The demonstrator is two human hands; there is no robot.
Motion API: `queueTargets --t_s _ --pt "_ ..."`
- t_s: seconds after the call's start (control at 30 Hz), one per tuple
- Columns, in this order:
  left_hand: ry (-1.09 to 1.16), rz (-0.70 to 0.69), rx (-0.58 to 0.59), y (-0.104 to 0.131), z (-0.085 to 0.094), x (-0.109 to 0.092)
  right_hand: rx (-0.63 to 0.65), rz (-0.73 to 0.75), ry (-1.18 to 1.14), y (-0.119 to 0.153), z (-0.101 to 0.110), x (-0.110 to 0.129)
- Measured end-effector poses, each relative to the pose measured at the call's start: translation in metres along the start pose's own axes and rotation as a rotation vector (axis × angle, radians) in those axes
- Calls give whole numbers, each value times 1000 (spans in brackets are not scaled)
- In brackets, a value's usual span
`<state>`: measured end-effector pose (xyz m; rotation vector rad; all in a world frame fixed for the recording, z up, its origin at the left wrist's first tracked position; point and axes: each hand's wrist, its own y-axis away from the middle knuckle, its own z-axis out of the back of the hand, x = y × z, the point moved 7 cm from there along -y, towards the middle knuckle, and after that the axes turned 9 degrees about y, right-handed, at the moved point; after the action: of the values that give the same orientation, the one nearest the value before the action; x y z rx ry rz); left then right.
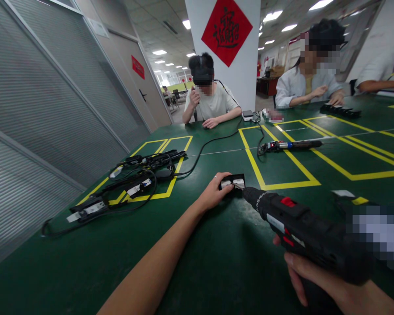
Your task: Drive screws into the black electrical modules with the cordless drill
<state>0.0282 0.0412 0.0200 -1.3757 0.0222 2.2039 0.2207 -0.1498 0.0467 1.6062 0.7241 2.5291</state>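
Observation:
My right hand [311, 273] is wrapped round the handle of a black cordless drill [292, 218] with red switches. The drill points left and away, and its bit [238, 187] reaches a small black case [239, 178] with white parts inside. My left hand [216, 192] grips that case from its left side, fingers over the top and thumb along the near face, steadying it on the green table. Whether the bit's tip sits in a screw is too small to tell.
Black devices with cables [141, 175] lie on the left inside yellow tape outlines. A pen-shaped electric tool [289, 145] rests beyond the drill. Two people [213, 103] sit across the table [216, 262], one handling a black strip [339, 110]. A blurred pale object [381, 232] lies at right.

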Motion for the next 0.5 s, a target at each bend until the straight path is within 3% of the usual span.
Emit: queueTargets --t_s 0.5 --pt "-17 -31 -1 0 0 2 -18 20 31 -1 0 1"
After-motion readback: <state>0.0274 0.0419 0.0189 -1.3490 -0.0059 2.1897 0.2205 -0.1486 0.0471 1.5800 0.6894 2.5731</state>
